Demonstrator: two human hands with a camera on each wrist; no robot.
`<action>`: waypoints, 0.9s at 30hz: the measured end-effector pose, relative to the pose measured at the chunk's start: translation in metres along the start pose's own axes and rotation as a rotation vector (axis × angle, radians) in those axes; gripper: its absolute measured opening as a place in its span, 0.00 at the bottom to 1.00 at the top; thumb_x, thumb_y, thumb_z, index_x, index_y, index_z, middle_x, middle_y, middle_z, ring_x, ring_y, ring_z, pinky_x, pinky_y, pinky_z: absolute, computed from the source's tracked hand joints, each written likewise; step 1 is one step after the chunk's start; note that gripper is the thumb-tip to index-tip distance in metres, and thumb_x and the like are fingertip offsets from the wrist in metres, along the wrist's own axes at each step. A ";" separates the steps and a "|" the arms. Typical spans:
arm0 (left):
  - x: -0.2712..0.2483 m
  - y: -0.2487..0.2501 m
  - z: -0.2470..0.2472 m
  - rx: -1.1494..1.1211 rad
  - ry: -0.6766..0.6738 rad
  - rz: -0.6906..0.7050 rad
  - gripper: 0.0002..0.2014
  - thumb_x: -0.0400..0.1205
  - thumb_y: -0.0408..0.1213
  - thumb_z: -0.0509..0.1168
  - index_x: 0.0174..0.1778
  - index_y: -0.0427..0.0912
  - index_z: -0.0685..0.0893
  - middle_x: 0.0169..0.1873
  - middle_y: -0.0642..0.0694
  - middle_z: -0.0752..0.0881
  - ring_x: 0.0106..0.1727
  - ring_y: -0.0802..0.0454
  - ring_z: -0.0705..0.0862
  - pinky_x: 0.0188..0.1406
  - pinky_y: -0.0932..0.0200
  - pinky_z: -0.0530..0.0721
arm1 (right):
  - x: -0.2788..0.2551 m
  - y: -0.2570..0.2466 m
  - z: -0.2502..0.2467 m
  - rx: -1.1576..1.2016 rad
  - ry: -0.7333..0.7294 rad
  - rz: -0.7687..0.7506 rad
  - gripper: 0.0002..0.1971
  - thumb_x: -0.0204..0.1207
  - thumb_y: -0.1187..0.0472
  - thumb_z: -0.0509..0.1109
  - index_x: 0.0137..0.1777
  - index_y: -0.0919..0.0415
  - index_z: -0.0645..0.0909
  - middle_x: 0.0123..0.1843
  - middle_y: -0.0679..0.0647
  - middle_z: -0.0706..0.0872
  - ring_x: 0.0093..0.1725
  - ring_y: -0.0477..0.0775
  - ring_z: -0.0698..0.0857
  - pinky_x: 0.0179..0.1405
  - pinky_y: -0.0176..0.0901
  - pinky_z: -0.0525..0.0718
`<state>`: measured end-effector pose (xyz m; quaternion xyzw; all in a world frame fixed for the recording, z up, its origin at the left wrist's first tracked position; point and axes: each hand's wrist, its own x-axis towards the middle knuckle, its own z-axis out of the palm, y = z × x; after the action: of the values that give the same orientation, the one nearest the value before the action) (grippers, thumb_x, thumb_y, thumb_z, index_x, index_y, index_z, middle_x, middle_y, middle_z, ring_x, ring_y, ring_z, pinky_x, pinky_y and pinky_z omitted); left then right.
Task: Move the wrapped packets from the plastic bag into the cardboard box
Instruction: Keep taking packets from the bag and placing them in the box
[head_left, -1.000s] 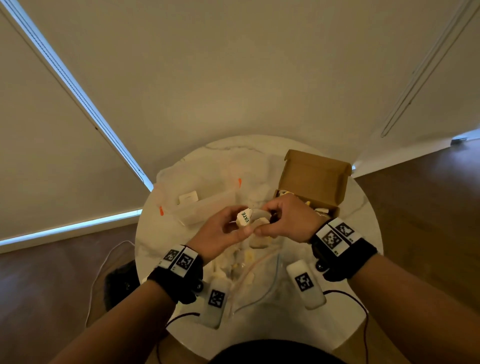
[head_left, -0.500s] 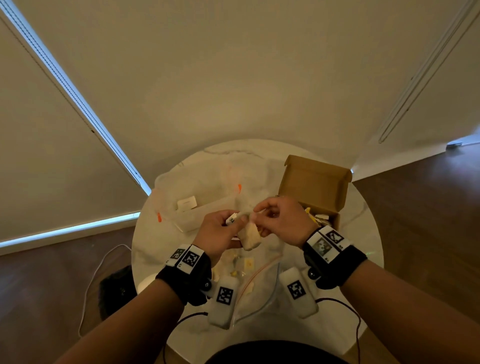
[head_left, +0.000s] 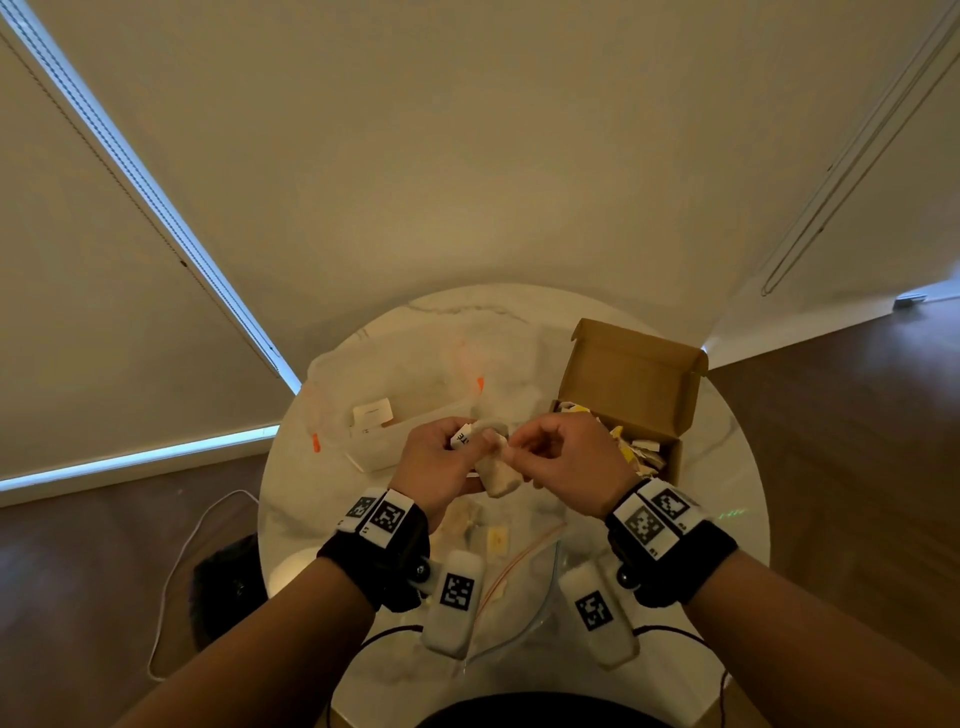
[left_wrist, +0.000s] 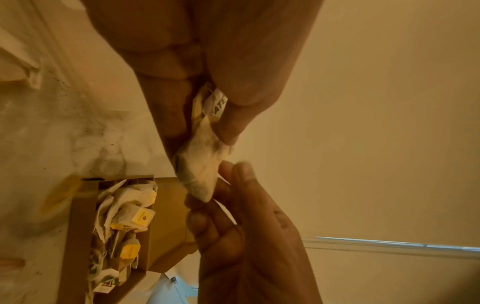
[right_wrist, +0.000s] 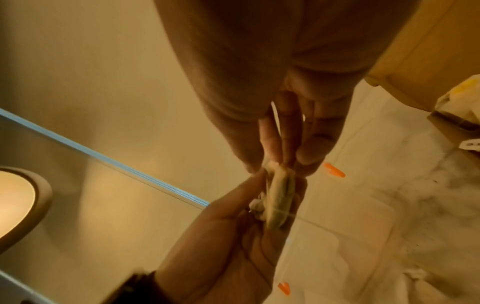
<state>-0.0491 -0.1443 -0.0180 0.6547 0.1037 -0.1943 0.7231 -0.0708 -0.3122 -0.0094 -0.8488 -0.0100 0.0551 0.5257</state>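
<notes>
Both hands meet above the middle of the round table. My left hand (head_left: 475, 441) pinches a pale wrapped packet (head_left: 497, 473) near its white printed tag (left_wrist: 217, 105). My right hand (head_left: 513, 453) pinches the packet's upper edge with its fingertips (right_wrist: 275, 156). The packet (left_wrist: 200, 168) hangs down between them. An open cardboard box (head_left: 628, 364) stands at the right rear, holding several white and yellow packets (left_wrist: 132, 216). A clear plastic bag (head_left: 524, 587) lies under my wrists with a few packets (head_left: 496, 540) in it.
A second clear bag (head_left: 405, 384) with orange clips (right_wrist: 335, 170) lies at the left rear of the marble table (head_left: 717, 493). A white cable (head_left: 176, 571) and a dark object (head_left: 223, 587) lie on the wooden floor at the left. Walls stand close behind the table.
The packet was held level between both hands a second ago; it now hangs downward from their pinch. Both hands stay together over the table's middle.
</notes>
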 end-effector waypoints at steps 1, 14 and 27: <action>0.000 0.000 0.002 -0.007 -0.003 -0.001 0.08 0.82 0.31 0.68 0.55 0.32 0.86 0.42 0.37 0.90 0.39 0.45 0.90 0.33 0.54 0.87 | 0.002 0.000 0.002 -0.023 0.022 0.002 0.09 0.68 0.53 0.81 0.43 0.57 0.88 0.33 0.51 0.89 0.32 0.47 0.87 0.35 0.43 0.88; 0.000 0.006 -0.002 -0.137 0.046 -0.062 0.10 0.83 0.35 0.68 0.52 0.30 0.86 0.47 0.35 0.89 0.47 0.43 0.89 0.38 0.52 0.88 | 0.001 0.005 0.003 0.030 0.071 -0.048 0.07 0.68 0.67 0.78 0.36 0.56 0.85 0.34 0.52 0.88 0.35 0.53 0.87 0.38 0.47 0.87; 0.002 0.034 -0.035 0.461 -0.256 0.275 0.07 0.81 0.33 0.70 0.53 0.44 0.91 0.50 0.49 0.92 0.46 0.59 0.89 0.41 0.67 0.83 | 0.009 0.001 -0.032 0.108 0.152 0.070 0.05 0.74 0.64 0.76 0.47 0.56 0.88 0.45 0.59 0.90 0.42 0.55 0.88 0.43 0.39 0.88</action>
<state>-0.0296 -0.1080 0.0078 0.7799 -0.1246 -0.1940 0.5820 -0.0584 -0.3402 0.0025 -0.8207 0.0625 0.0094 0.5678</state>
